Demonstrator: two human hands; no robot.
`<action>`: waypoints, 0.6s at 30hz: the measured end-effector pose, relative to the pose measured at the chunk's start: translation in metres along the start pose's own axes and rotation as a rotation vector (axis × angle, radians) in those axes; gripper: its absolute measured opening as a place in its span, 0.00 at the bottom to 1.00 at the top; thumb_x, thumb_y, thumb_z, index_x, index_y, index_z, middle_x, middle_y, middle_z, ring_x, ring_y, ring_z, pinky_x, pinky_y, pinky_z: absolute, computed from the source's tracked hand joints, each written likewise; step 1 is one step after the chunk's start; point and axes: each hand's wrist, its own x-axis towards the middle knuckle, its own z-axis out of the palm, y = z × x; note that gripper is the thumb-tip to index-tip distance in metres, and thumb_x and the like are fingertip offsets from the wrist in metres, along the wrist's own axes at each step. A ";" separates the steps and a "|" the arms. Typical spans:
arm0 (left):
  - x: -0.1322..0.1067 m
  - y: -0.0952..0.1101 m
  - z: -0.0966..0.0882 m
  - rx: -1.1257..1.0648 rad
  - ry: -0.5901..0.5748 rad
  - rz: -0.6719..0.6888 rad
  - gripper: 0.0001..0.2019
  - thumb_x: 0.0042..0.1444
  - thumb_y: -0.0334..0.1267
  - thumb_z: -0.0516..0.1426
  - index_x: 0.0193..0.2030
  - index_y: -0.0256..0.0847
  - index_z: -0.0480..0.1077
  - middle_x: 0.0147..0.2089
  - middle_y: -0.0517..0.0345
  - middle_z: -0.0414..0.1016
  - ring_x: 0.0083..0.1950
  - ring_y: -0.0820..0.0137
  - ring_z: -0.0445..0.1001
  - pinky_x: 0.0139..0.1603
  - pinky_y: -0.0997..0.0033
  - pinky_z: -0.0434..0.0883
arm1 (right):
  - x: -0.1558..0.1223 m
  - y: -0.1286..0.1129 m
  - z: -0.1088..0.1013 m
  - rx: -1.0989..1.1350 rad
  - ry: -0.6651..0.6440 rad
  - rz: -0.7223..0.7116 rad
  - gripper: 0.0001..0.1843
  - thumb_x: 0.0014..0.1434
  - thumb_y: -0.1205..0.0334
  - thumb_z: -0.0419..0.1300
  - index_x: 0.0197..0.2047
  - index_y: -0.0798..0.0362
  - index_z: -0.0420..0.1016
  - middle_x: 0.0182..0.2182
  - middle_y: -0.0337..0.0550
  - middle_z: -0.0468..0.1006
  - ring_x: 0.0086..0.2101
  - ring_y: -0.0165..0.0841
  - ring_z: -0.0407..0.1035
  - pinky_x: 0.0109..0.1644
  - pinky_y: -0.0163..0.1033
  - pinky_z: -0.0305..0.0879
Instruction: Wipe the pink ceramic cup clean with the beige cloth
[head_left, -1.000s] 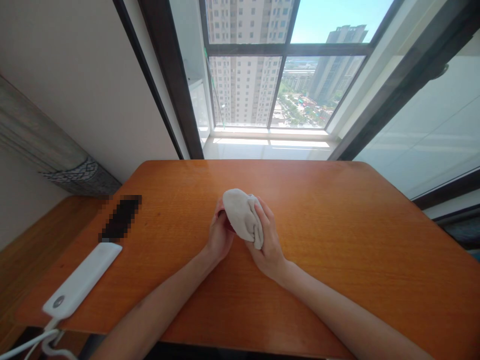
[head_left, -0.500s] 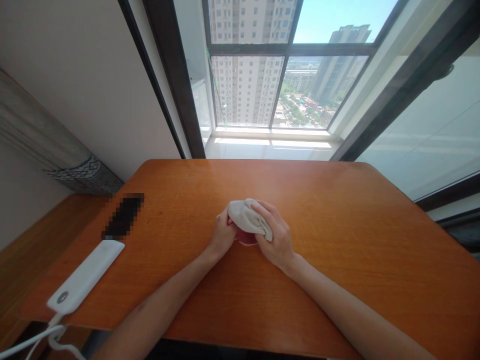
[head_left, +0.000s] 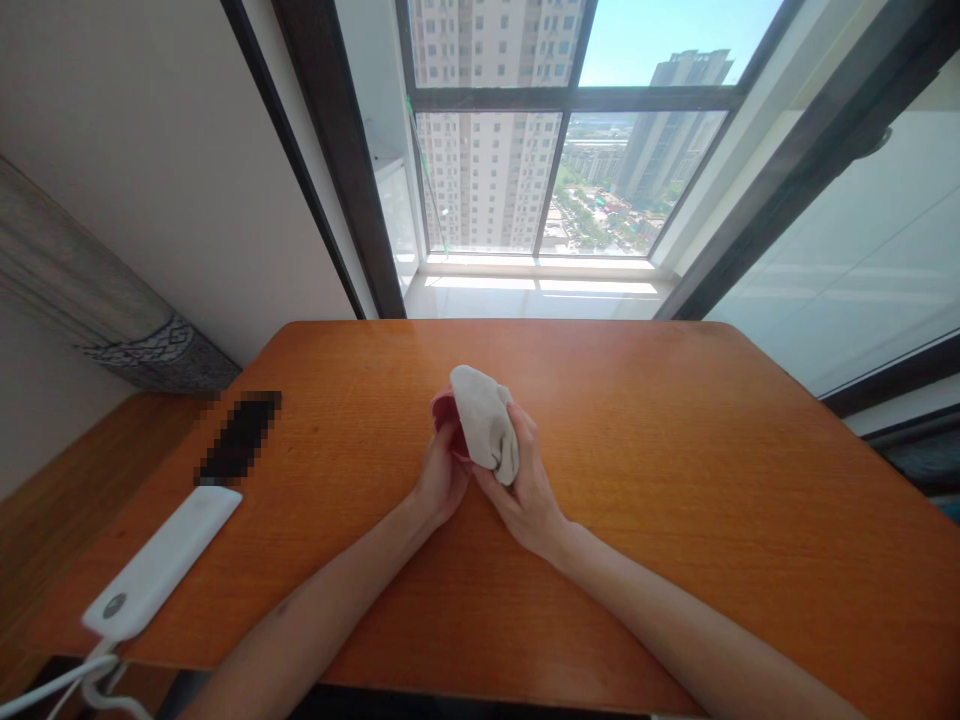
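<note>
A person is working with both hands near the middle of an orange wooden desk (head_left: 637,450). The left hand (head_left: 442,478) is curled around a red object (head_left: 442,412), holding it from below and the near side. The right hand (head_left: 526,492) is closed partway, its fingers pressing a crumpled off-white cloth (head_left: 484,418) against that object. The cloth and fingers are hiding most of the red object, so its kind, and whether it is holding anything, cannot be told. Toward the desk's left edge, a flat white device (head_left: 161,563) is lying diagonally, its white cable (head_left: 52,690) running off the near edge. Just beyond it, a pixelated black rectangle (head_left: 238,438) is lying. Past the far edge, a large window (head_left: 491,180) is showing high-rise towers.
</note>
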 end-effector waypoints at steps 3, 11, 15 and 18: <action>0.000 -0.001 -0.003 0.091 -0.061 -0.005 0.18 0.52 0.45 0.72 0.48 0.41 0.81 0.47 0.54 0.86 0.48 0.61 0.82 0.52 0.63 0.76 | -0.001 0.003 0.000 0.040 0.073 0.086 0.44 0.72 0.56 0.65 0.82 0.38 0.47 0.75 0.54 0.62 0.72 0.50 0.62 0.74 0.64 0.65; -0.003 0.001 -0.013 0.491 -0.199 0.249 0.17 0.57 0.42 0.69 0.52 0.42 0.78 0.51 0.56 0.83 0.53 0.61 0.78 0.59 0.63 0.72 | 0.010 0.008 -0.017 0.160 0.252 0.138 0.32 0.64 0.64 0.63 0.70 0.44 0.71 0.65 0.48 0.78 0.61 0.45 0.75 0.67 0.52 0.73; -0.005 0.012 -0.012 0.633 -0.324 0.252 0.15 0.60 0.42 0.66 0.53 0.42 0.77 0.51 0.54 0.82 0.54 0.59 0.77 0.60 0.62 0.71 | 0.021 0.011 -0.032 0.197 0.096 0.122 0.30 0.56 0.68 0.61 0.62 0.46 0.80 0.56 0.46 0.85 0.53 0.45 0.80 0.60 0.48 0.76; -0.004 0.014 -0.012 0.663 -0.350 0.204 0.15 0.56 0.40 0.67 0.49 0.40 0.77 0.48 0.55 0.82 0.52 0.59 0.77 0.59 0.62 0.71 | 0.032 0.014 -0.045 0.214 -0.059 0.114 0.29 0.53 0.68 0.59 0.58 0.48 0.82 0.52 0.44 0.87 0.49 0.43 0.81 0.55 0.45 0.76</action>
